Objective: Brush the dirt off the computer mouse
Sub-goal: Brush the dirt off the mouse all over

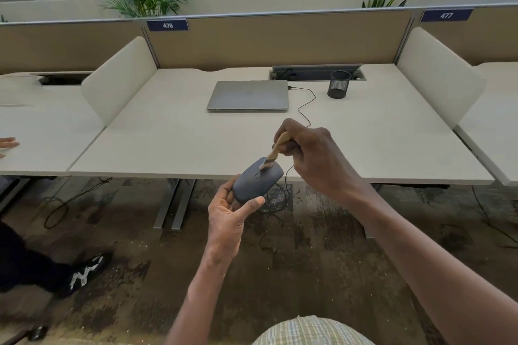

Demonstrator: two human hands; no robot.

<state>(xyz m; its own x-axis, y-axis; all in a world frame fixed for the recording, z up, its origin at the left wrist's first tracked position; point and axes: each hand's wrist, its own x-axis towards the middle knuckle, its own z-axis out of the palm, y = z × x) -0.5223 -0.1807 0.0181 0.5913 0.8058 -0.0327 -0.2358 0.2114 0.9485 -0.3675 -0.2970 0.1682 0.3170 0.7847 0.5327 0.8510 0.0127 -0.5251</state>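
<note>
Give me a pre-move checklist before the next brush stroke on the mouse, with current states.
1. Mouse held firmly: ok, left hand grips its near end, thumb on the side.
2. Brush gripped: ok, right hand holds the wooden handle.
3. Bristles on mouse: ok, touching its far end.
4. Mouse clear of the desk: ok, held in the air at its front edge.
5. Dirt left on mouse: cannot tell.
6. Laptop out of the way: ok, closed, farther back.

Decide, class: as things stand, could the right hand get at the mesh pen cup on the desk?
Probably not at once. The way to the mesh pen cup looks free across the desk, but the right hand grips the brush against the mouse.
</note>
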